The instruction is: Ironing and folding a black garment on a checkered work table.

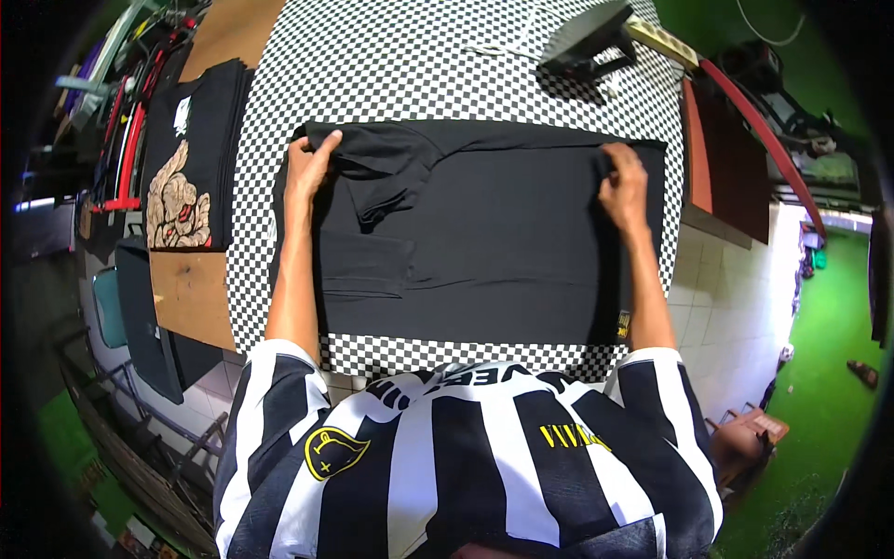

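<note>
A black shirt lies spread flat on a black-and-white checkered table, partly folded, with one sleeve folded in near the top left. My left hand pinches the shirt's far left corner. My right hand grips the fabric at the far right edge. Both forearms reach out from my striped black-and-white jersey at the bottom of the view.
A stack of folded black shirts with a tan printed figure sits on a wooden surface to the left. A dark iron-like device rests at the table's far edge. White tiled floor and green ground lie to the right.
</note>
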`<state>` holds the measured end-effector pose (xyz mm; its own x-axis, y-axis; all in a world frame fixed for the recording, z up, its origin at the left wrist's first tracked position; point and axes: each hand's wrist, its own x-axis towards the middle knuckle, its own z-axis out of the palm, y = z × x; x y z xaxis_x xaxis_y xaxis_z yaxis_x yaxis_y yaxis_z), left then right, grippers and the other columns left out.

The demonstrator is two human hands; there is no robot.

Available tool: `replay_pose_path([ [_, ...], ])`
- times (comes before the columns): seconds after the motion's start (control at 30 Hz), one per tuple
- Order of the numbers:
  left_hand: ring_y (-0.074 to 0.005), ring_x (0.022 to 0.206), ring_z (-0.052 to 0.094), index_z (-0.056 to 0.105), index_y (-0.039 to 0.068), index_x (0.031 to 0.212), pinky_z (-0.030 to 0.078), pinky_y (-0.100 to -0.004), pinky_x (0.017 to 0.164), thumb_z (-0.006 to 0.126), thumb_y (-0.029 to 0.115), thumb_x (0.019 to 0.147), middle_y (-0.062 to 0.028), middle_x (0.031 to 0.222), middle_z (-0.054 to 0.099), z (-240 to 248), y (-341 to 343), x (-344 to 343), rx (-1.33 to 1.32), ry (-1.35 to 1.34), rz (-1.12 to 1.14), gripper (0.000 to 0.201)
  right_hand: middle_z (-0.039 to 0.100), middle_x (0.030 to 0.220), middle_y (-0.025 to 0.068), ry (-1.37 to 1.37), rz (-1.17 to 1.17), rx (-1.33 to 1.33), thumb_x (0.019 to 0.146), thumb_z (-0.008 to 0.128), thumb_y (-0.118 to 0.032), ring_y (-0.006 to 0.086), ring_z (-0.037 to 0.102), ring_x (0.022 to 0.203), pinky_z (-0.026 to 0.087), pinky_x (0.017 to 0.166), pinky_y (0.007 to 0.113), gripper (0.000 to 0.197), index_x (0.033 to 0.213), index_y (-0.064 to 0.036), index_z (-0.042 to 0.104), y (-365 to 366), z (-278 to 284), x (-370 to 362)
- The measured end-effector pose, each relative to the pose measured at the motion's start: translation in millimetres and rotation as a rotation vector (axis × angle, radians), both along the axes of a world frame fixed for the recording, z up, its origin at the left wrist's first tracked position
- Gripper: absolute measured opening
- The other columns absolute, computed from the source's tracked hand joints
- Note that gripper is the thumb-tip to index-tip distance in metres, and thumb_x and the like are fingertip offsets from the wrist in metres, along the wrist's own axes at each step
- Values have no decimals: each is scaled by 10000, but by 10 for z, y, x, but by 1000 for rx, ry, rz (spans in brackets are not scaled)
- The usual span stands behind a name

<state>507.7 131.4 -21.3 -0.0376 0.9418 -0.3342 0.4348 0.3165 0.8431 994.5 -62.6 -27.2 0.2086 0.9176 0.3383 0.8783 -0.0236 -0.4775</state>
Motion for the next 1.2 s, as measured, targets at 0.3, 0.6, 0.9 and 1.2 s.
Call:
replay_pose_path([
  [0.3,-350,977,717,662,-103,1130,532,-399,859,771,343,801,-258,1023,733,-506,136,-115,162,563,-38,564,600,1140,69,-604,-136,-243,688,808,-63,258,573,1128,334,1056,499,746,1369,-198,536,243,-145,1086],
  [0.6,-161,825,654,669,17,1131,522,-328,686,631,191,942,-58,1000,706,434,-296,-414,-37,-79,341,260,573,951,79,-473,-268,18,637,671,-57,296,576,995,394,896,452,244,869,-89,604,-525,282,790],
  [0.9,-63,655,560,643,-10,1233,491,-233,579,768,414,885,4,804,621,281,-728,-1162,-286,204,36,563,552,1255,104,21,-175,-617,683,804,-122,321,537,1233,452,999,462,611,1258,-133,596,-1500,194,618],
  [1.2,-334,931,691,697,-41,1134,503,-397,896,665,619,864,-199,1000,732,-449,226,-1239,-31,515,16,714,711,1013,187,276,-546,-421,881,716,-437,298,680,954,512,861,375,535,1222,-29,661,-995,-391,1278],
])
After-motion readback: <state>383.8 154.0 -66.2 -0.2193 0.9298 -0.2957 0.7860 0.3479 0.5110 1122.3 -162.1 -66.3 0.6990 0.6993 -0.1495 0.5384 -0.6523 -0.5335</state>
